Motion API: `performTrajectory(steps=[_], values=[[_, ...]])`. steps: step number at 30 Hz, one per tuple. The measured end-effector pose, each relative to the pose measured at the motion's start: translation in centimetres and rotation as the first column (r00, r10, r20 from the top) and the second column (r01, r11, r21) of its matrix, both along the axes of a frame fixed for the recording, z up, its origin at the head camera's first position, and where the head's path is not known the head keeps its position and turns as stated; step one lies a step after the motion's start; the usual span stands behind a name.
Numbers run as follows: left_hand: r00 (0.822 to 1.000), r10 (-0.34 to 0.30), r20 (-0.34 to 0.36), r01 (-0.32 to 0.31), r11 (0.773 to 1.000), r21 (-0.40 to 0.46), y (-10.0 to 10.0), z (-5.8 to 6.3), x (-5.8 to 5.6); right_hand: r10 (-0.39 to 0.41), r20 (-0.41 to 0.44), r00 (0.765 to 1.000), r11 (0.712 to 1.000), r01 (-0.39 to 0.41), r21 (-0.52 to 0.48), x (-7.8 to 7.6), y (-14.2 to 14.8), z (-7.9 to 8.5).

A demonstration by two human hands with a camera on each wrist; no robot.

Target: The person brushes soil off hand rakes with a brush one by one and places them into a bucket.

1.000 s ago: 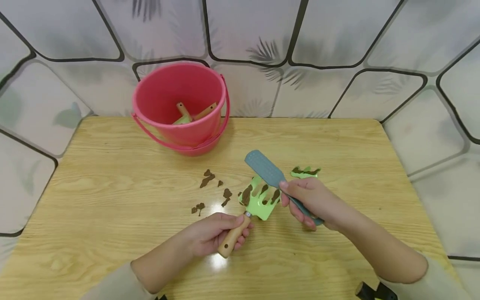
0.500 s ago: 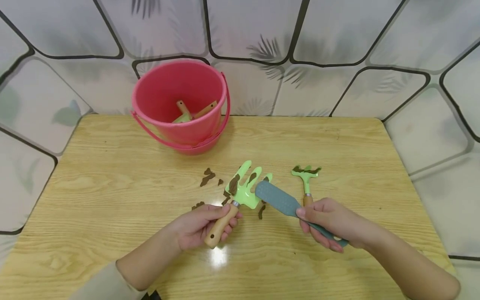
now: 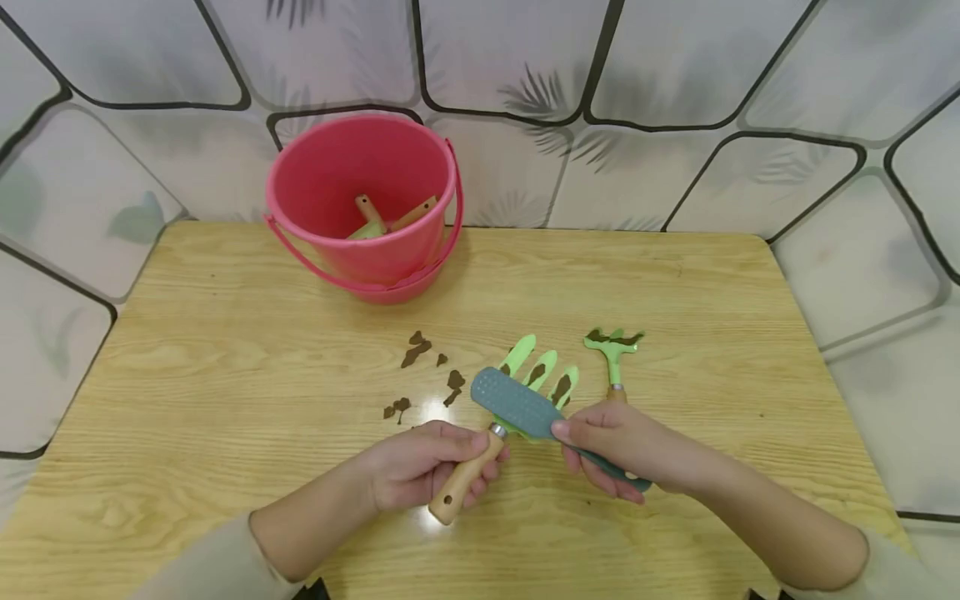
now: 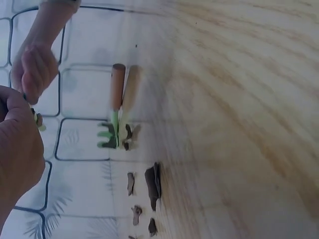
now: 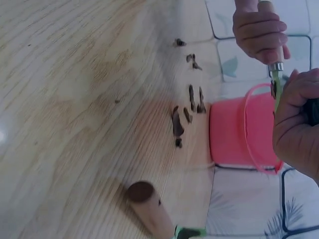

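Note:
My left hand grips the wooden handle of a light green garden hand fork, its tines pointing away from me. Brown patches cling to the tines. My right hand holds a flat grey-blue tool with a dotted, paddle-shaped head; its exact kind is unclear. In the head view that head lies across the base of the fork's tines and hides part of them. Whether the two touch cannot be told. In the right wrist view, the left hand holds the fork upright, while the right hand covers most of its tool.
A small green hand rake with brown on its teeth lies right of the fork. Brown scraps are scattered on the wooden table. Behind stands a pink bucket containing wooden-handled tools, close to the patterned backdrop.
The fork shifted left, then back right. The grey-blue tool slid right and down off the tines, then returned left over their base. A brown scrap below the fork half a second ago is now hidden.

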State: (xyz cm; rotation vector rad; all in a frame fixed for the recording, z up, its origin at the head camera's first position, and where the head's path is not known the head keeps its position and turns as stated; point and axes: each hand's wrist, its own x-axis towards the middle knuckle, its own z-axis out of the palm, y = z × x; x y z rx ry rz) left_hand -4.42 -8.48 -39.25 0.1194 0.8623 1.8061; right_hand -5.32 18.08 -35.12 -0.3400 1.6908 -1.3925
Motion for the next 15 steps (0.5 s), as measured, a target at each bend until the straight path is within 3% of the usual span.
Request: performTrajectory(steps=[4,8,15], values=[[1.000,-0.009,-0.010,0.009,0.999,-0.032,0.4,-0.2,0.5,-0.077,0.023,0.997,0.995,0.076,0.060,-0.9,-2.2,0.5],[0.999,0.040,0.004,-0.040,0.995,-0.090,0.2,-0.3,0.6,-0.141,0.042,0.989,0.987,0.137,0.086,-2.1,-3.6,1.2],[0.998,0.061,0.032,-0.058,0.993,-0.101,-0.7,-0.5,0.2,-0.169,0.027,0.985,0.984,0.168,0.056,-2.7,-2.6,3.3]])
